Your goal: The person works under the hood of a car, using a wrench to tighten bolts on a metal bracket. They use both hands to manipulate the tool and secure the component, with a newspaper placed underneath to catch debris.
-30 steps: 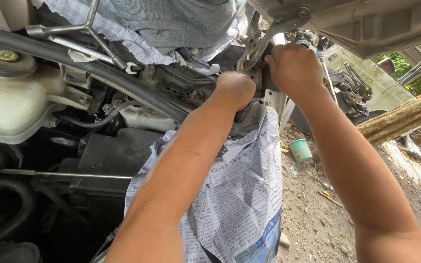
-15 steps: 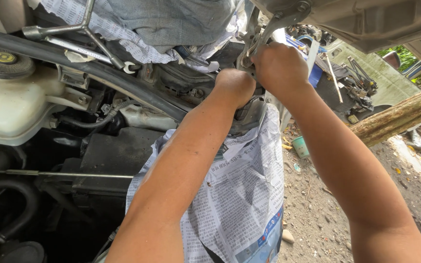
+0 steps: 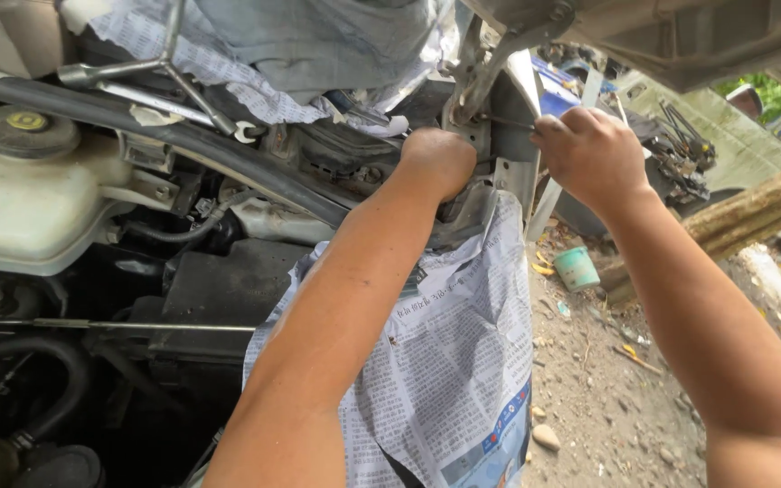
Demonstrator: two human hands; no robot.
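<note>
The left hand [image 3: 438,161] is curled shut and pressed against the grey metal bracket [image 3: 479,136] at the corner of the engine bay; its fingers wrap behind the edge, so what they clamp cannot be made out. The right hand [image 3: 592,155] is closed in a fist around a thin dark rod-like tool [image 3: 504,120], whose tip runs leftward to the bracket beside the left hand.

A second ago the right hand sat higher and closer in, almost touching the left at the bracket; it has since drawn outward and to the right, exposing a stretch of the slim shaft between fist and metal. By my reading that suggests a fastener at the bracket is being turned or pulled, with the left hand steadying the part.

Below the forearms a sheet of newspaper [image 3: 449,370] drapes over the car's edge. To the left lie a white fluid reservoir [image 3: 29,208], a thick black hose [image 3: 183,140] and a cross wrench [image 3: 151,68] resting on more paper. On the dirt ground sits a small green cup [image 3: 577,267].

The tool's working end and the fastener itself are hidden behind the bracket and knuckles.
</note>
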